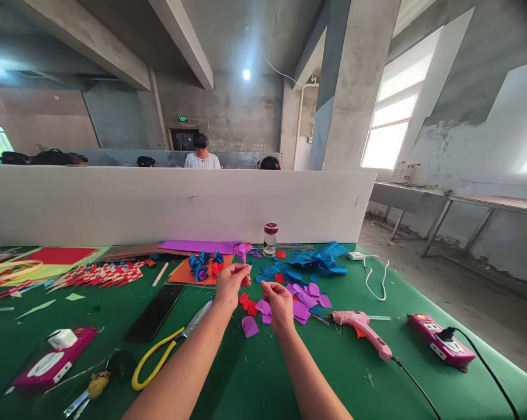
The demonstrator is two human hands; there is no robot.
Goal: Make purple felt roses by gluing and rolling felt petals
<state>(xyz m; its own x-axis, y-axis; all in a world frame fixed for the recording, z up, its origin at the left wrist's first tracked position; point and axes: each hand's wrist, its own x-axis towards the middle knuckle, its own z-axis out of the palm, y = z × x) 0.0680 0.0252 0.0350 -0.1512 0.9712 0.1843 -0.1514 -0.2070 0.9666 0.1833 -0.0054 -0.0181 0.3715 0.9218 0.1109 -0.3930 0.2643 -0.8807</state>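
Your left hand (230,286) pinches the thin stem of a purple paper flower (243,251), held just above the green desk (245,373). Your right hand (281,303) curls beside it (over loose purple petals (304,297)). Its fingers seem closed, though I cannot tell on what.

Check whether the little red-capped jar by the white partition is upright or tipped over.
Upright: the jar stands on its base on the green table, red cap on top, close to the partition.
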